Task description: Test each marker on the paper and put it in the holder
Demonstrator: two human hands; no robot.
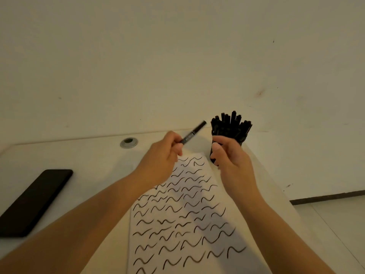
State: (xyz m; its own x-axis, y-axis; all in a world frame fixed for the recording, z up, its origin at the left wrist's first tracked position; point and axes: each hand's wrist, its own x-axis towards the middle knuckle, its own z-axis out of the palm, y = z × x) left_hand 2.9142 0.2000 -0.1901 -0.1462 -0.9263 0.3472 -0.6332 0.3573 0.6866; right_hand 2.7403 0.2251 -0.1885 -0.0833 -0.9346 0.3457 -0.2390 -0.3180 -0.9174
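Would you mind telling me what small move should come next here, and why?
Probably carry the marker to the holder. The left hand has it in its grip, raised off the paper, which is crowded with test squiggles. The right hand is at the holder. Whether the marker is capped is unclear.

The marker (193,133) is black with a band of small pale print along its barrel. The markers (231,125) bunched in the holder (212,155) are all black, and the holder looks black too. The paper (183,214) is white, covered in rows of short black wavy strokes, thicker and bolder toward its near edge. The table (79,161) is plain off-white, with a yellowish cast from the light. The phone (33,202) is glossy black. The round grommet (129,143) is silver-grey with a dark centre. The wall (177,56) is cream, flecked with a few small dark marks.
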